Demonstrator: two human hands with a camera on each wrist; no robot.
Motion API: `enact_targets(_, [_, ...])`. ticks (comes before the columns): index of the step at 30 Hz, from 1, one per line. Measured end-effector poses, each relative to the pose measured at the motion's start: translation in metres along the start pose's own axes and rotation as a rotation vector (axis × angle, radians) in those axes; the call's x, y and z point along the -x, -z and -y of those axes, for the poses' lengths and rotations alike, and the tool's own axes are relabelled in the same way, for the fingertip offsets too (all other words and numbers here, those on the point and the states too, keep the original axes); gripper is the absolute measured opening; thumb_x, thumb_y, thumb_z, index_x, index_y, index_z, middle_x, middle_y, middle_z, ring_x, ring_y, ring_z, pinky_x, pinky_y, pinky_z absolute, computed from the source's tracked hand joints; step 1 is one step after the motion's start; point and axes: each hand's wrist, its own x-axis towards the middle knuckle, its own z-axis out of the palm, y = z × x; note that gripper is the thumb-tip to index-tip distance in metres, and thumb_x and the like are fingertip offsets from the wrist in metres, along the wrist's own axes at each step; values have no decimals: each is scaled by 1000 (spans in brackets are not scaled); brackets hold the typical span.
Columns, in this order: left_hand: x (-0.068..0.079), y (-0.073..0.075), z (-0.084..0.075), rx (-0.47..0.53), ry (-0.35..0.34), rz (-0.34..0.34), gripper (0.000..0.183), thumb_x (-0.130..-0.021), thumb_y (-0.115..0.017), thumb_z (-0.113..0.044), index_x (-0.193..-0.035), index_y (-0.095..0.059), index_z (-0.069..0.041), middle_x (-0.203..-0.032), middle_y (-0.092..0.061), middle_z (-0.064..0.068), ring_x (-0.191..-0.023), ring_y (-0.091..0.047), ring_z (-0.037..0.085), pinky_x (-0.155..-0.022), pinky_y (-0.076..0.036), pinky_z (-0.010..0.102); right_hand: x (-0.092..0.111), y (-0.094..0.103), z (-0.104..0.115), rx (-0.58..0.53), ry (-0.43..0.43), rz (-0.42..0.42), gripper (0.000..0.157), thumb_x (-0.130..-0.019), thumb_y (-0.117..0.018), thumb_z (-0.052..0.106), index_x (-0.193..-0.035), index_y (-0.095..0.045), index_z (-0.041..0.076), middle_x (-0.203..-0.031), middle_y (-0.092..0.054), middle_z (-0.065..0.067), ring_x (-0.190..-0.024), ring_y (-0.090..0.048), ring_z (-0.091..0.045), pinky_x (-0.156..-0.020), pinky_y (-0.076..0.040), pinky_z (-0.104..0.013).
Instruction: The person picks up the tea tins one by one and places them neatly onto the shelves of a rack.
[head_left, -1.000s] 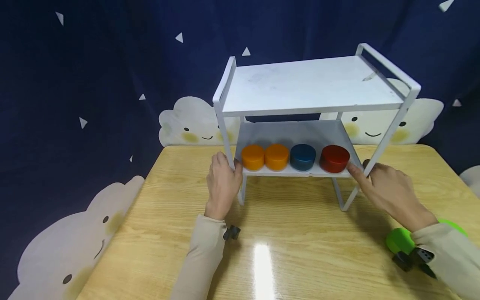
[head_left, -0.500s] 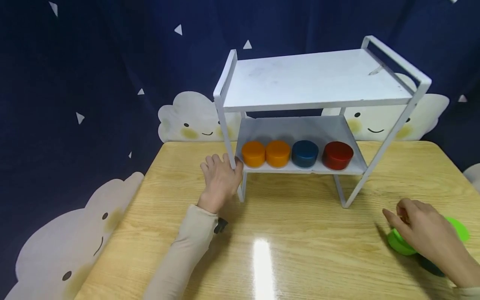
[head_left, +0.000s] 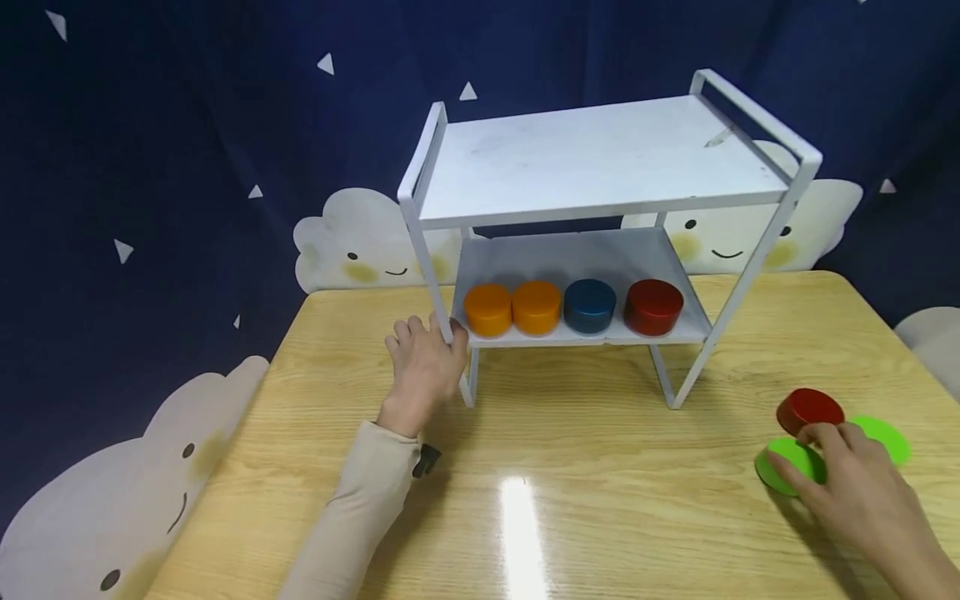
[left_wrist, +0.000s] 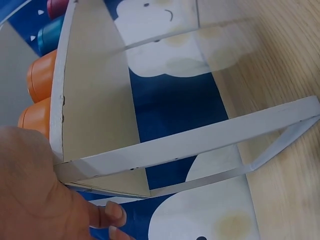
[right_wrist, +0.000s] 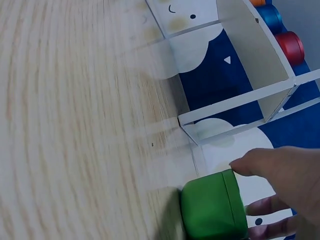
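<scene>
In the head view a white two-tier rack (head_left: 600, 158) stands on the table. My left hand (head_left: 423, 362) grips its left front post, with the thumb at the lower shelf. Two orange round tins (head_left: 536, 307), a blue round tin (head_left: 589, 306) and a red round tin (head_left: 653, 307) sit along that shelf's front. At the right my right hand (head_left: 862, 483) is over a green round tin (head_left: 787, 467), thumb and fingers spread at its lid. The right wrist view shows the thumb near the edge of the green tin (right_wrist: 212, 207); whether it touches is unclear.
On the table (head_left: 600, 500) another red tin (head_left: 810, 410) lies just beyond my right hand. Beside it is a second green round thing (head_left: 881, 437), partly hidden by the hand. A dark blue curtain (head_left: 187, 125) with clouds hangs behind the table.
My right hand has left the rack's right post and moved right and down to the green tin. The left hand stays at the left post, and the view has shifted slightly.
</scene>
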Motion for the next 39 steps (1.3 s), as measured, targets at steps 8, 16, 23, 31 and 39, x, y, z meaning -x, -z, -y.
enact_targets(8, [0,0,0,-12,24,-11,35,-99,-25,-36,-89,-43,-7,-86,-42,17,-89,-35,38,-82,-27,49,4,-7,-1,-8,50,-85,76,-73,-79,47,-109,-52,-14,-92,-56,-36,-77,-53,-49,-63,-41,-58])
enact_targets(16, [7,-2,0,-13,48,-61,37,-99,-28,-36,-85,-45,-6,-84,-42,16,-87,-37,39,-79,-28,49,12,-25,-3,42,103,-171,75,-63,-86,42,-105,-56,-12,-80,-61,-31,-62,-56,-44,-57,-40,-59])
enact_targets(23, [6,-2,-2,-26,59,-61,40,-98,-29,-36,-86,-49,-3,-87,-44,19,-90,-38,40,-81,-29,50,10,-25,-2,3,90,-200,74,-64,-86,40,-111,-56,-9,-89,-60,-35,-73,-56,-51,-63,-36,-62])
enact_targets(31, [3,-2,-4,-45,57,-32,40,-99,-27,-36,-87,-48,-5,-88,-45,19,-92,-39,40,-82,-29,50,7,-20,1,-51,91,-236,71,-69,-85,27,-118,-53,-13,-94,-55,-40,-78,-54,-53,-63,-42,-61])
enact_targets(39, [2,-2,-3,-44,64,2,41,-99,-25,-38,-86,-47,-6,-88,-43,18,-92,-38,38,-80,-31,48,2,-11,18,-122,59,-210,68,-76,-81,26,-122,-48,-10,-102,-50,-37,-86,-51,-51,-68,-41,-61])
